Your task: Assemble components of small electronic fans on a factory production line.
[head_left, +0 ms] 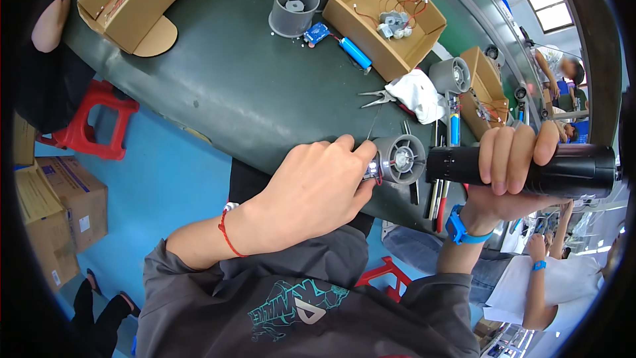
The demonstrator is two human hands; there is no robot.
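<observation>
My left hand [318, 182], with a red cord bracelet at its wrist, pinches a small circuit board [371, 170] at the back of a round grey plastic fan housing [419, 158]. Spokes and a whitish hub show in the housing's open side, which faces right. My right hand [513, 166], a blue band on its wrist, is closed around a black electric screwdriver [576, 171]. The tool lies level, its front end pointing left at the housing's opening. Whether its bit touches anything inside I cannot tell. My left fingertips are partly hidden behind the board.
On the dark green table lie pliers [382, 98], a white cloth [419, 95], a blue battery [355, 53] and a blue circuit board [317, 32]. Beyond stand grey housings [291, 18] and a cardboard box [339, 23] of wired motors. A red stool [99, 122] and co-workers are nearby.
</observation>
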